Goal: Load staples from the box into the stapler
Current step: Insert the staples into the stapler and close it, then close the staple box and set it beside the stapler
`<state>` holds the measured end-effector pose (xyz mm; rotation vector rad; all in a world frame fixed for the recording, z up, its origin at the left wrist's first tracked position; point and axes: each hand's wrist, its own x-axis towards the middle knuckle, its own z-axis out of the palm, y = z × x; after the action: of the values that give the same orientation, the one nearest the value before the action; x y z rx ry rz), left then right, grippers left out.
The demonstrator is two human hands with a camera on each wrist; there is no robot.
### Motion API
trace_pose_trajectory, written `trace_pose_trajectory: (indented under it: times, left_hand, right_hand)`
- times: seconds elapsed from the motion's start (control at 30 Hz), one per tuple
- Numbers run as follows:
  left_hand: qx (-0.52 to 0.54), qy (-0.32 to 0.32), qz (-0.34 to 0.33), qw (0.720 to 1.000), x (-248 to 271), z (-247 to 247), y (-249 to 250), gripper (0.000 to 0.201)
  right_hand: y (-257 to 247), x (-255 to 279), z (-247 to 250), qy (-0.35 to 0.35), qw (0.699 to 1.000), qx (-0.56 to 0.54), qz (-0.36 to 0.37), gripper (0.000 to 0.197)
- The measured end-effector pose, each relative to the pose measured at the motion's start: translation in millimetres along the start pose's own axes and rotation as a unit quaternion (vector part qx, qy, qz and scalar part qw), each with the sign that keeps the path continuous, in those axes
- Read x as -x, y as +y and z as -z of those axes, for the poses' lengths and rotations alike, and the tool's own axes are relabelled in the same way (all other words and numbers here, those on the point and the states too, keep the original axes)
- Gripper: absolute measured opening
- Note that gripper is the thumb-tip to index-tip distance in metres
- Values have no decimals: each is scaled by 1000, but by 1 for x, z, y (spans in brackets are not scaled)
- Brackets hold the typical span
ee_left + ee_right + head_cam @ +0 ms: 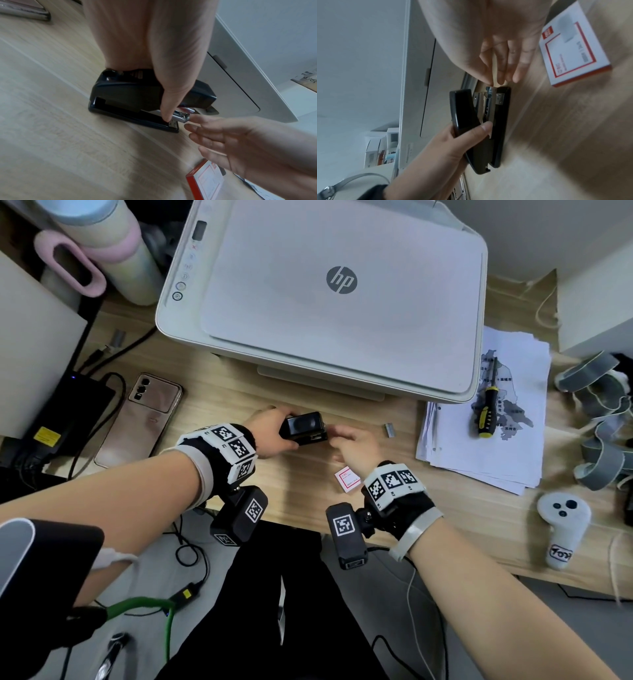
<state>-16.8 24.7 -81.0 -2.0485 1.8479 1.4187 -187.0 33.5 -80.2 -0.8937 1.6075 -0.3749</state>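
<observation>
A black stapler point(303, 426) stands on the wooden desk point(301, 491) just in front of the printer, its top lid point(462, 108) lifted off the metal magazine point(491, 106). My left hand point(270, 434) grips the stapler's body, the thumb point(169, 102) down its near side. My right hand point(352, 443) reaches the stapler's front end with fingers nearly straight. Its thumb and forefinger point(489, 79) pinch a small silvery staple strip point(181, 118) at the magazine's mouth. The red and white staple box point(347, 480) lies shut on the desk below my right hand.
A white printer point(325, 296) fills the back of the desk. A loose staple strip point(389, 430) lies right of my hands, and beyond it are papers point(507, 453) with a screwdriver point(488, 405). A phone point(144, 419) lies left; a white controller point(561, 529) sits near the right front edge.
</observation>
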Motion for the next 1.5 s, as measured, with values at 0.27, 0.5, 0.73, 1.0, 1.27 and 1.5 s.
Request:
trace_pose_trajectory:
  times: [0.27,0.5,0.73,1.0,1.27,1.5]
  left_hand:
    - [11,-3,0,1000,1,0,-1,66]
    - [-3,-22,3,1000,-3,2,0,67]
    - [11,-15,-31,999,0,6,2,61]
    - [42,-16,-50,998,4,13,5,56]
    - [40,-27,-35,998,7,13,6,43]
    - [55,25,-37,997,10,10,15,34]
  right_hand:
    - [5,5,-6,-8,998,-67,17,38]
    - [7,1,-8,-11,997,-74,9,38]
    - [9,-1,-10,-12,998,-64,16,41]
    - [5,-6,-5,-39,996,-78,6,38]
    - [10,-12,3,5,999,-34,19,32]
    - [24,-11,51,169,979,104,44,25]
